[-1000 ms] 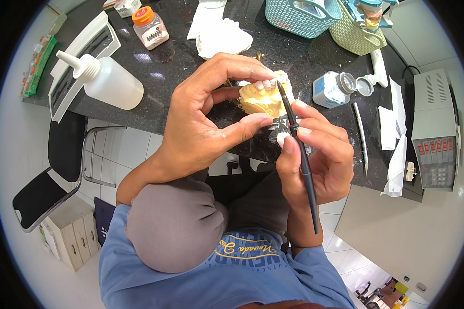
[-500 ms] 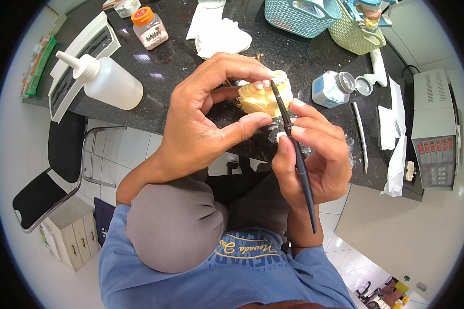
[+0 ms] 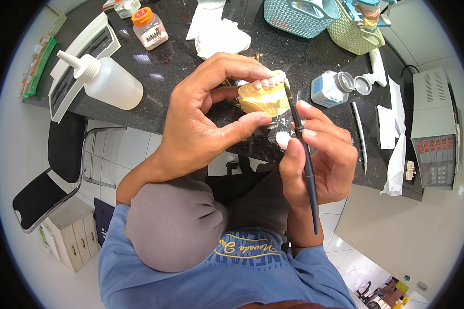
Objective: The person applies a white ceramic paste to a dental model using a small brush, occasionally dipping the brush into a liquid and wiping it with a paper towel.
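Observation:
My left hand [image 3: 203, 110] grips a yellow dental model [image 3: 265, 100] between thumb and fingers, above the dark counter. A row of pale teeth [image 3: 270, 82] runs along its far side, partly behind my fingertips. In my right hand [image 3: 322, 159] is a slim black pen-like tool [image 3: 308, 167], held like a pencil, its dark narrow tip at the model's right edge. Whether the tip touches is hard to tell. A small white clump [image 3: 283, 139] shows beside my right thumb; whether the hand holds it is unclear.
On the counter [image 3: 165, 85] are a squeeze bottle [image 3: 113, 82], an orange-capped jar [image 3: 149, 30], crumpled white cloth [image 3: 222, 38] and an open-lidded jar [image 3: 331, 88]. Blue [image 3: 299, 19] and green baskets [image 3: 355, 35] stand at the back. At right lie a thin pointed tool [image 3: 360, 134] and a grey machine [image 3: 433, 129].
My right hand has shifted slightly right, taking the tool tip from the teeth to the model's right edge. The white clump shows more. My left hand and the model are nearly still.

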`<action>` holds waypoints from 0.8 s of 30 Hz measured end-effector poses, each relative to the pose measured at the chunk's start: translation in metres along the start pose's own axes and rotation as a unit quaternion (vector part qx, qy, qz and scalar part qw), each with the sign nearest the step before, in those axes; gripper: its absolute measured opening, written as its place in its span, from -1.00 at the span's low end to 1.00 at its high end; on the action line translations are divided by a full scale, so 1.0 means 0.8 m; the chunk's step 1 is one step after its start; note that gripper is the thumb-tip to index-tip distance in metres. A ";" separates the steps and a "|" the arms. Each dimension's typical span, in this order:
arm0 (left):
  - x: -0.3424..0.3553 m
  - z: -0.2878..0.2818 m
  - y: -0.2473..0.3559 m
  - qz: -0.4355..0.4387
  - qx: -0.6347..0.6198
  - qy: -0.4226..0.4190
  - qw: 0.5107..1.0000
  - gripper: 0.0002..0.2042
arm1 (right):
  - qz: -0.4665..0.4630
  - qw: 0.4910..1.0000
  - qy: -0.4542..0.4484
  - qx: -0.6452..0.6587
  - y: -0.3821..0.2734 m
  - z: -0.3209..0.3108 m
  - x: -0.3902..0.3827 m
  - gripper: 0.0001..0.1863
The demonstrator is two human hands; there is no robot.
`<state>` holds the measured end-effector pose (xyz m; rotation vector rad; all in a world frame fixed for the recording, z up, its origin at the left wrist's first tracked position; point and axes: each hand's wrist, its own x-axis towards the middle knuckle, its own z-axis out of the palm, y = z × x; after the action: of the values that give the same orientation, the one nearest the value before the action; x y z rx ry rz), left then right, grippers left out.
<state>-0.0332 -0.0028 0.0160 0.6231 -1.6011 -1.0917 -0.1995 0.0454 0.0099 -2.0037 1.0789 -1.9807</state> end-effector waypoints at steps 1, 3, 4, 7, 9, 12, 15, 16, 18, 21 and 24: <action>0.000 0.000 0.000 0.000 -0.001 -0.001 1.000 -0.58 | -0.004 1.000 -0.006 0.003 0.001 0.001 0.000 -0.71; 0.000 0.000 -0.001 0.000 -0.004 -0.001 1.000 -0.58 | -0.010 1.000 -0.013 0.005 0.003 0.001 0.000 -0.72; 0.000 0.000 -0.001 0.000 -0.004 0.000 1.000 -0.58 | -0.013 1.000 -0.014 0.003 0.004 0.001 0.000 -0.72; 0.000 0.000 0.000 0.000 -0.001 0.001 1.000 -0.58 | -0.017 1.000 -0.019 -0.002 0.004 0.001 0.001 -0.71; 0.000 0.000 0.000 0.001 0.000 0.001 1.000 -0.58 | -0.017 1.000 -0.023 -0.008 0.004 0.001 0.001 -0.71; 0.000 0.000 -0.001 0.001 -0.002 0.001 1.000 -0.58 | -0.017 0.999 -0.029 -0.015 0.004 0.001 0.002 -0.71; 0.000 0.000 -0.001 0.001 -0.004 -0.001 1.000 -0.58 | -0.016 0.999 -0.030 -0.015 0.003 0.000 0.002 -0.71; 0.000 0.000 -0.001 0.002 -0.004 -0.002 1.000 -0.58 | -0.016 0.999 -0.028 -0.014 0.003 0.000 0.002 -0.71; 0.000 0.000 -0.001 0.003 -0.003 -0.001 1.000 -0.58 | -0.016 0.999 -0.029 -0.012 0.003 0.000 0.002 -0.71; 0.000 0.001 -0.001 0.003 -0.002 0.002 1.000 -0.58 | -0.013 0.999 -0.031 -0.007 0.002 -0.001 0.002 -0.70; 0.000 0.001 -0.001 0.004 0.001 0.001 1.000 -0.58 | -0.009 1.000 -0.029 -0.002 0.002 -0.001 0.001 -0.70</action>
<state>-0.0337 -0.0030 0.0151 0.6174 -1.6019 -1.0830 -0.2008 0.0443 0.0100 -2.0655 1.0562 -1.9175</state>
